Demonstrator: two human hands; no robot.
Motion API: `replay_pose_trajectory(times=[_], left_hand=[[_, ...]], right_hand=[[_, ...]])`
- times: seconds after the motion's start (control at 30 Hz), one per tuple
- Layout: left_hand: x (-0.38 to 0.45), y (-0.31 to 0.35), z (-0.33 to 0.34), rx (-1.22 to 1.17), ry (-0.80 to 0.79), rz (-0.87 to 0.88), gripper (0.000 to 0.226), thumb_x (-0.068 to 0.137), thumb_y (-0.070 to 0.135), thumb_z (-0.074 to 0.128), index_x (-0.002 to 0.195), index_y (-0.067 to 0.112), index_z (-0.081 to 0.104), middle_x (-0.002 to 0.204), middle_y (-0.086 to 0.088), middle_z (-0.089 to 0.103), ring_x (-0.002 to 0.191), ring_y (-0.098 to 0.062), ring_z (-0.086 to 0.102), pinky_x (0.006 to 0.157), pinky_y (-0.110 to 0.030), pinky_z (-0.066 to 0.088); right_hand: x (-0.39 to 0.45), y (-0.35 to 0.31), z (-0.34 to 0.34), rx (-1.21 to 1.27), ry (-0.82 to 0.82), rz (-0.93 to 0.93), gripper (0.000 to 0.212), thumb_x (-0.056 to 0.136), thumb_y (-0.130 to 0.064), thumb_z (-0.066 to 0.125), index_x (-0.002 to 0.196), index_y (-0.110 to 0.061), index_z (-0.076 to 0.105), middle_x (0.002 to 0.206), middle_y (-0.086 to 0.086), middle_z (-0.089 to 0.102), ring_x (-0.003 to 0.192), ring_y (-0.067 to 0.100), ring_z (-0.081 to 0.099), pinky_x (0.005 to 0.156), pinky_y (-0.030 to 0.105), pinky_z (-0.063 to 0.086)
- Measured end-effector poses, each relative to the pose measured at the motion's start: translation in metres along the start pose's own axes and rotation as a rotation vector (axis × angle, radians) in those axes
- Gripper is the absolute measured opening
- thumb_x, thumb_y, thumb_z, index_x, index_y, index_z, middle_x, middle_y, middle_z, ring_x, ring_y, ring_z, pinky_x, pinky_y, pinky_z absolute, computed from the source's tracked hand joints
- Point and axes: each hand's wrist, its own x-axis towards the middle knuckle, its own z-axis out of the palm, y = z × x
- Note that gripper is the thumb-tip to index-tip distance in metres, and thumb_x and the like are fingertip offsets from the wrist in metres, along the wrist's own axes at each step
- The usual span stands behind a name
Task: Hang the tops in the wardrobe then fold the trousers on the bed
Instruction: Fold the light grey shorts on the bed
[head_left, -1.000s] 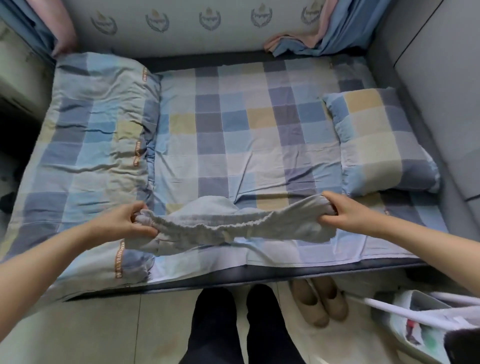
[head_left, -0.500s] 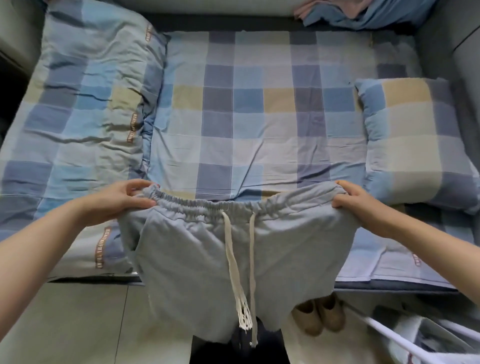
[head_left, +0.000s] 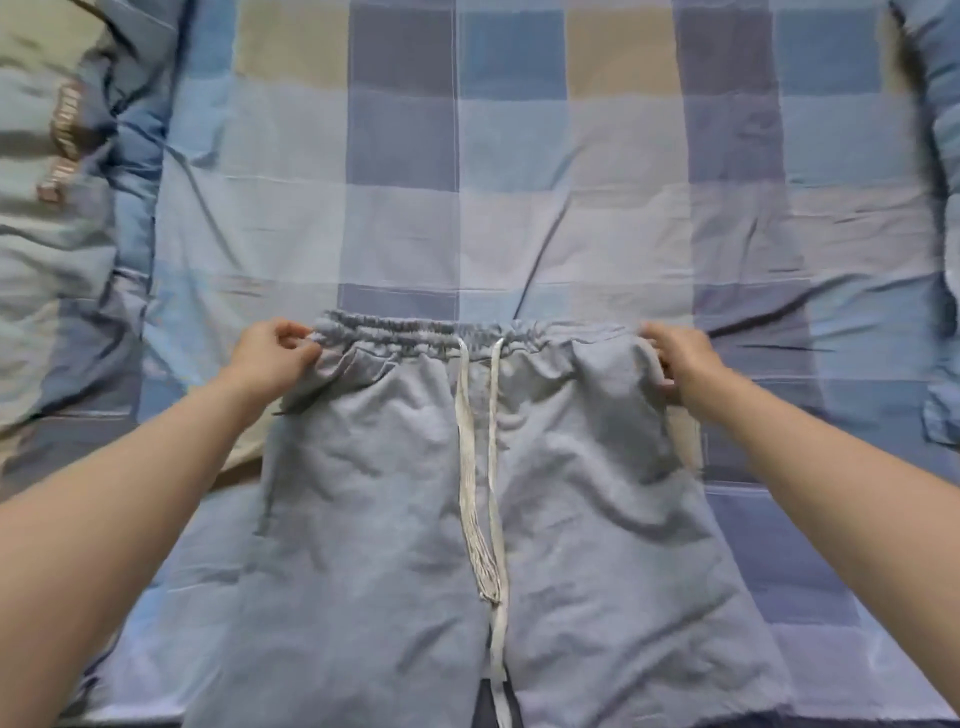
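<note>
Pale grey-blue trousers (head_left: 571, 519) with an elastic waistband and white drawstrings (head_left: 467, 457) lie spread flat on the checked bed sheet (head_left: 509, 218), waistband away from me, legs running off the near edge. My left hand (head_left: 272, 358) pinches the left end of the waistband. My right hand (head_left: 680, 358) grips the right end of the waistband, fingers curled into the cloth.
A rumpled checked duvet (head_left: 57, 218) lies along the left side of the bed. The edge of a checked pillow (head_left: 943, 260) shows at the far right. The dark bed edge (head_left: 488, 712) runs along the bottom of the view.
The trousers, held up in front of the bed before, now lie flat on the sheet. Both hands moved forward with the waistband, and the view came closer over the bed.
</note>
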Motion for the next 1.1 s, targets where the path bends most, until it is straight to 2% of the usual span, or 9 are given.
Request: replay_pose_trajectory(times=[0.13, 0.27, 0.43, 0.6, 0.67, 0.77, 0.87, 0.97, 1.1], left_hand=[[0.022, -0.004, 0.002, 0.048, 0.043, 0.012, 0.02, 0.094, 0.01, 0.056, 0.112, 0.006, 0.063, 0.094, -0.012, 0.061, 0.083, -0.019, 0.052, 0.056, -0.023, 0.038], [0.034, 0.035, -0.006, 0.035, 0.14, 0.152, 0.014, 0.095, 0.017, 0.054, 0.107, 0.015, 0.062, 0.09, -0.012, 0.062, 0.078, -0.021, 0.054, 0.067, -0.034, 0.042], [0.082, 0.093, -0.023, -0.087, 0.289, 0.27, 0.025, 0.096, 0.01, 0.047, 0.116, 0.013, 0.063, 0.088, -0.005, 0.062, 0.06, 0.005, 0.054, 0.058, -0.004, 0.04], [0.094, 0.084, -0.003, 0.227, 0.138, 0.172, 0.065, 0.089, 0.01, 0.06, 0.149, 0.016, 0.035, 0.145, -0.013, 0.048, 0.129, -0.032, 0.049, 0.109, -0.043, 0.039], [0.061, 0.073, 0.022, 0.484, 0.048, 0.409, 0.07, 0.084, 0.003, 0.063, 0.149, 0.009, 0.036, 0.148, -0.021, 0.042, 0.133, -0.039, 0.042, 0.11, -0.048, 0.036], [-0.001, 0.053, 0.06, 0.72, -0.15, 0.813, 0.067, 0.082, -0.001, 0.06, 0.146, 0.009, 0.042, 0.151, -0.02, 0.039, 0.138, -0.041, 0.036, 0.111, -0.051, 0.032], [-0.046, 0.026, 0.097, 0.963, -0.418, 0.996, 0.071, 0.091, 0.012, 0.042, 0.155, 0.029, 0.016, 0.164, 0.0, 0.009, 0.151, -0.027, 0.002, 0.121, -0.042, 0.004], [-0.069, 0.005, 0.125, 1.044, -0.55, 1.104, 0.075, 0.09, 0.012, 0.036, 0.155, 0.033, 0.007, 0.164, 0.003, -0.005, 0.149, -0.026, -0.015, 0.116, -0.041, -0.015], [-0.075, -0.01, 0.14, 1.071, -0.526, 1.105, 0.067, 0.095, 0.019, 0.037, 0.155, 0.032, 0.01, 0.165, 0.001, -0.004, 0.15, -0.026, -0.011, 0.115, -0.046, -0.018]], right_hand=[[0.014, 0.004, 0.009, -0.177, -0.024, -0.101, 0.019, 0.085, -0.026, 0.063, 0.085, -0.007, 0.064, 0.076, 0.005, 0.052, 0.074, 0.017, 0.048, 0.06, 0.026, 0.033], [0.019, -0.053, -0.002, -0.138, -0.016, -0.403, 0.006, 0.089, -0.011, 0.058, 0.086, -0.016, 0.06, 0.083, 0.005, 0.057, 0.075, 0.013, 0.052, 0.069, 0.025, 0.04], [0.044, -0.109, -0.013, -0.221, 0.217, -0.56, 0.009, 0.09, -0.009, 0.052, 0.093, -0.015, 0.058, 0.09, 0.008, 0.058, 0.077, 0.015, 0.054, 0.074, 0.029, 0.044], [0.043, -0.096, 0.0, -0.42, 0.453, -0.527, 0.04, 0.079, 0.002, 0.041, 0.114, -0.01, 0.054, 0.111, 0.01, 0.062, 0.106, 0.028, 0.054, 0.09, 0.032, 0.041], [0.014, -0.068, 0.023, -0.615, 0.302, -0.778, 0.044, 0.073, 0.008, 0.038, 0.11, -0.005, 0.057, 0.106, 0.017, 0.058, 0.103, 0.035, 0.053, 0.09, 0.037, 0.041], [-0.051, -0.015, 0.058, -0.893, -0.244, -1.12, 0.036, 0.076, -0.003, 0.038, 0.098, -0.011, 0.065, 0.097, 0.013, 0.059, 0.095, 0.033, 0.056, 0.079, 0.034, 0.044], [-0.11, 0.058, 0.079, -1.099, -0.768, -1.537, 0.016, 0.085, -0.011, 0.048, 0.088, -0.016, 0.063, 0.092, 0.006, 0.059, 0.086, 0.028, 0.055, 0.067, 0.035, 0.045], [-0.134, 0.122, 0.086, -1.333, -0.935, -1.727, 0.015, 0.087, -0.018, 0.054, 0.076, -0.026, 0.061, 0.083, -0.007, 0.061, 0.083, 0.017, 0.058, 0.066, 0.029, 0.045], [-0.139, 0.137, 0.093, -1.491, -0.884, -1.632, 0.019, 0.084, -0.023, 0.054, 0.069, -0.029, 0.064, 0.076, -0.014, 0.064, 0.082, 0.01, 0.059, 0.07, 0.023, 0.045]])
